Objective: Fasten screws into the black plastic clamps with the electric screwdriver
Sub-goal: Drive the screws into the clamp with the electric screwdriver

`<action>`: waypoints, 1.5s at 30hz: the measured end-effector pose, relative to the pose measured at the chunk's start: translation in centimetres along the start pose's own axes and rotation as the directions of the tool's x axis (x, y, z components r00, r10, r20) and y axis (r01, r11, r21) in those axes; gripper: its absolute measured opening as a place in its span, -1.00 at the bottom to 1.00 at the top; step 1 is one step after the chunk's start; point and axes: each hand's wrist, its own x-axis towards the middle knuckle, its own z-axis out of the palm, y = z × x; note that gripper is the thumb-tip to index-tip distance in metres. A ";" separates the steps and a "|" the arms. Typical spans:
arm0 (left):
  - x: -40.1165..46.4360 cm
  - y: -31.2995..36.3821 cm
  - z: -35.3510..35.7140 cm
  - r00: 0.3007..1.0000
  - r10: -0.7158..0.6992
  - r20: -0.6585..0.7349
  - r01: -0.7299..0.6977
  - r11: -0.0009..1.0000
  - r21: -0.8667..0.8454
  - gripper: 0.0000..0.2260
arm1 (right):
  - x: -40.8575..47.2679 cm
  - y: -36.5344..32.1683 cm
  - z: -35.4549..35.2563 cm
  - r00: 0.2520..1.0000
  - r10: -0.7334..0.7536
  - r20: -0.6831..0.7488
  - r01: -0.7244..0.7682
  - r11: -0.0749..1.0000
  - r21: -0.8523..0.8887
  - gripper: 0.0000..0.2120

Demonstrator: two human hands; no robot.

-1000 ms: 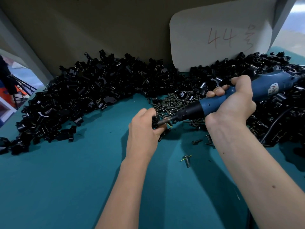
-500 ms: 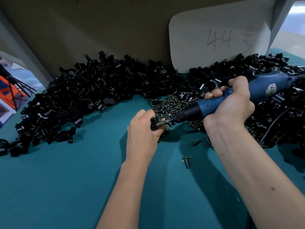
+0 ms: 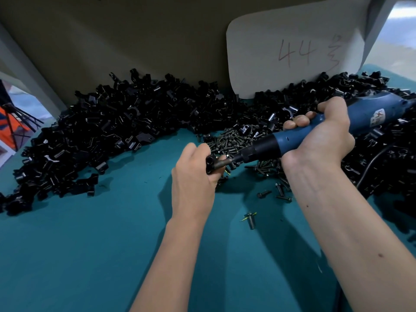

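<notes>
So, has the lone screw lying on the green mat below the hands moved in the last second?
No. The lone screw keeps its spot on the green mat, below the small screws.

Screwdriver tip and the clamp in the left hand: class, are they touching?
Touching. The head view shows the screwdriver, gripped by the right hand, with its tip running straight into the clamp that the left hand holds, no gap visible.

Assembly workshop — heaped clamps (image 3: pixel 117 131), loose screws (image 3: pixel 231 143).
</notes>
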 end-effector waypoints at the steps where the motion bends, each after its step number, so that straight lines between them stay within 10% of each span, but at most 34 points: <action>1: 0.0 0.0 -0.1 1.000 0.007 0.000 -0.007 1.000 0.005 -0.61 | 0.0 0.0 0.0 1.000 0.002 -0.002 -0.002 1.000 -0.003 -0.82; 16: 0.6 -1.2 -0.3 0.974 -0.091 0.208 0.131 0.973 -0.189 -0.64 | 0.6 -2.3 -0.2 0.902 0.135 0.409 -0.177 0.982 0.066 -0.70; 20: 1.5 -2.9 -2.7 0.803 -0.366 0.470 0.596 0.504 -0.625 -0.70 | 2.1 -4.0 -0.7 0.874 0.202 0.443 -0.295 0.943 0.152 -0.74; 24: 1.9 -2.4 -3.4 0.693 -0.273 0.668 0.677 -0.074 -0.732 -0.67 | 2.0 -3.1 -0.7 0.905 0.242 0.350 -0.168 0.959 -0.228 -0.70; 31: 1.8 -1.4 -2.8 0.597 -0.273 0.755 0.648 -0.391 -0.654 -0.76 | 1.4 0.7 -1.5 0.834 0.458 0.307 -0.179 0.752 -0.634 -0.43; 40: 2.0 -1.1 -2.6 0.636 -0.370 0.677 0.612 -0.294 -0.735 -0.71 | 0.7 3.5 -2.6 0.847 0.315 0.429 0.313 0.357 -0.880 -0.61; 45: 1.8 0.5 -2.1 0.781 -0.428 0.454 0.568 0.187 -0.801 -0.76 | 0.7 2.5 -2.0 0.811 0.268 0.520 0.514 0.098 -0.852 -0.59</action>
